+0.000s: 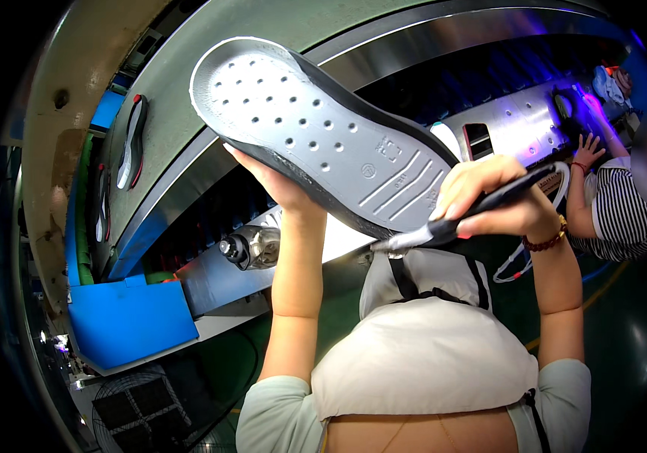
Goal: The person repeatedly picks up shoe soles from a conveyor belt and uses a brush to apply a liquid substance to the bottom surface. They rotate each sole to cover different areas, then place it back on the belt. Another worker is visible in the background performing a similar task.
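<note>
A large shoe sole point(301, 121), grey inside with a black sidewall, is held up in front of me at a slant, its inner face toward me. Rows of small holes mark its heel end, at the upper left. My left hand point(287, 183) supports it from below, with most of the fingers hidden behind it. In my right hand point(489, 192) is a black-handled brush point(511, 187), gripped between thumb and fingers. The pale brush tip points left, close to the sole's lower edge by the toe end; I cannot tell whether they touch.
Soles point(134, 142) with red edges lie on the green conveyor belt point(169, 98) at left. A clear bottle point(259, 248) with a dark cap stands on the metal shelf. Below left is a blue panel point(135, 321). At right, a person in a striped shirt point(625, 200) works under purple light.
</note>
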A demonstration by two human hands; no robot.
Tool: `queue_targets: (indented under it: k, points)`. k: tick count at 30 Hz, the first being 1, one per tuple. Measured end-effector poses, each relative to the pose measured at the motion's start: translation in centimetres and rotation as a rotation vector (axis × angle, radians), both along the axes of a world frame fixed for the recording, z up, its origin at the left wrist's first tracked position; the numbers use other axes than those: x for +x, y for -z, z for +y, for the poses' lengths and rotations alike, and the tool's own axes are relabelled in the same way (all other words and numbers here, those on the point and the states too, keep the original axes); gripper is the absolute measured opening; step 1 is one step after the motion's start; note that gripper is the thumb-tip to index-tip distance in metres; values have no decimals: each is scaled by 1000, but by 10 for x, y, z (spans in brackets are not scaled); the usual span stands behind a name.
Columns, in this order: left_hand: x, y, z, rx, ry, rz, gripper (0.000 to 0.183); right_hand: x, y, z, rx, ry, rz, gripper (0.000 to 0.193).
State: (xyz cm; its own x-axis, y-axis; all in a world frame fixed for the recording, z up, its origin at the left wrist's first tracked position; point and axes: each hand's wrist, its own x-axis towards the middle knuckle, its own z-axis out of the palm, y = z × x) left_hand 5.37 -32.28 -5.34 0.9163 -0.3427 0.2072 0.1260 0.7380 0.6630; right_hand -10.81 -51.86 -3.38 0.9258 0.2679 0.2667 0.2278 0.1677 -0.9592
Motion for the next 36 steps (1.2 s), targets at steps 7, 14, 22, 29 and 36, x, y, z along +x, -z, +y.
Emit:
queue_targets:
  k: [7, 14, 22, 29, 36]
  points:
    - [3, -13, -1, 26, -93, 49, 61, -4, 5, -1, -139, 23, -178, 13]
    - [8, -14, -3, 49, -26, 38, 61, -10, 14, -9, -345, 205, -180, 15]
    - [29, -35, -8, -188, 292, 39, 59, -4, 32, -15, 248, 274, 135, 13]
    - [-62, 14, -29, -532, 433, -35, 108, 6, 21, 35, 692, 266, 277, 16]
    - [-45, 23, -18, -295, 488, 245, 81, 13, 16, 58, 28, 372, -120, 15]
